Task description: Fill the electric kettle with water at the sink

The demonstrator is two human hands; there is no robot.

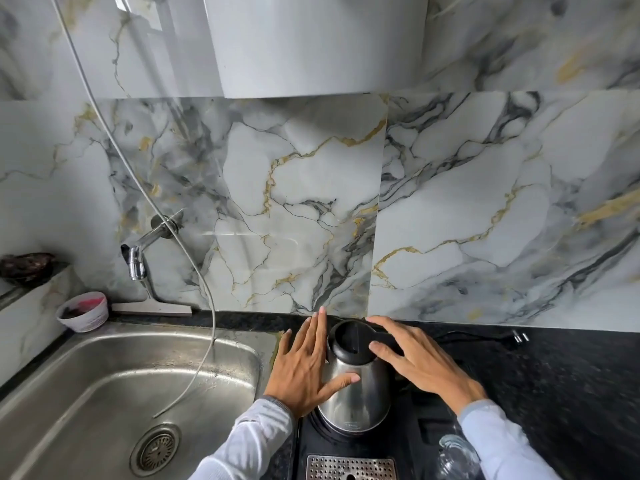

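Black stone counter [571, 393] bears the lidded steel electric kettle [356, 393]; my left hand [304, 368] at nine o'clock and right hand [422, 365] at three flank it, fingers spread, gripping nothing; steel sink [114, 382] dry.

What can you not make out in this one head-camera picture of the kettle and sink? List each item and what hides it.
1. Head view: kettle handle, covered by the right hand.
2. Water level inside: black lid shut.
3. Clear object at bottom: cut off by the edge and the right sleeve.
4. Kettle label: too small.
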